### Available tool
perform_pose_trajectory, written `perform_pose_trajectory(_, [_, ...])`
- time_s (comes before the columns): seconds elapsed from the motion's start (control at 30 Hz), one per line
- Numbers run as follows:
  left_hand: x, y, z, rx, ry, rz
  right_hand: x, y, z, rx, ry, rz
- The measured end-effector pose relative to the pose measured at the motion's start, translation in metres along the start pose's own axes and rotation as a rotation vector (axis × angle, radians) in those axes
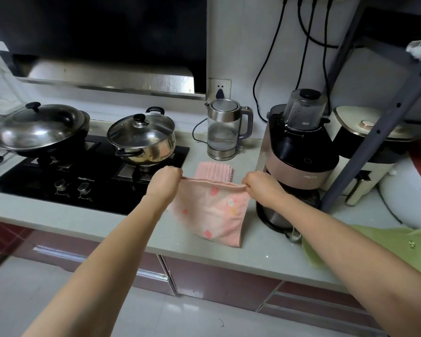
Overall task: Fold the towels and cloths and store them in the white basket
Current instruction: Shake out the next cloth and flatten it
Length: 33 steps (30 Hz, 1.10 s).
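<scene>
Green cloth (384, 249): right side cut off by picture edge, left part hidden under right arm. Pink folded cloth (214, 171) at back: front part hidden behind pink printed towel (212, 212). Fingertips of left hand (165, 181) and right hand (260, 184) tucked behind towel's top edge (can't see them). White round thing (404, 203) at far right: cut off, can't tell what. Wok (41, 128) handle runs off left edge. Small writing on blender (299, 152) too tiny to read.
</scene>
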<state>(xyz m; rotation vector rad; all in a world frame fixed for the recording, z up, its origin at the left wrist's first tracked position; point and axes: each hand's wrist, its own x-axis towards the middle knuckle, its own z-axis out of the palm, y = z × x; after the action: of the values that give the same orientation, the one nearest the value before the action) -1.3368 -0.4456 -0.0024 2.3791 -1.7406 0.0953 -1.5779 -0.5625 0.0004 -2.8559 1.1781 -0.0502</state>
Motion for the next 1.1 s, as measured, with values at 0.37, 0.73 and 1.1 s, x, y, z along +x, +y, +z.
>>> perform_pose_trajectory(0.37, [-0.018, -0.012, 0.001, 0.036, 0.172, 0.189, -0.016, -0.004, 0.011, -0.133, 0.348, -0.062])
perform_pose_trajectory(0.73, [-0.086, -0.033, 0.085, -0.283, -0.563, 0.117, -0.068, -0.004, 0.109, 0.442, -0.431, -0.017])
perform_pose_trajectory(1.1, [-0.083, -0.043, 0.095, -0.263, -0.739, 0.162, -0.068, -0.009, 0.109, 0.52, -0.628, 0.092])
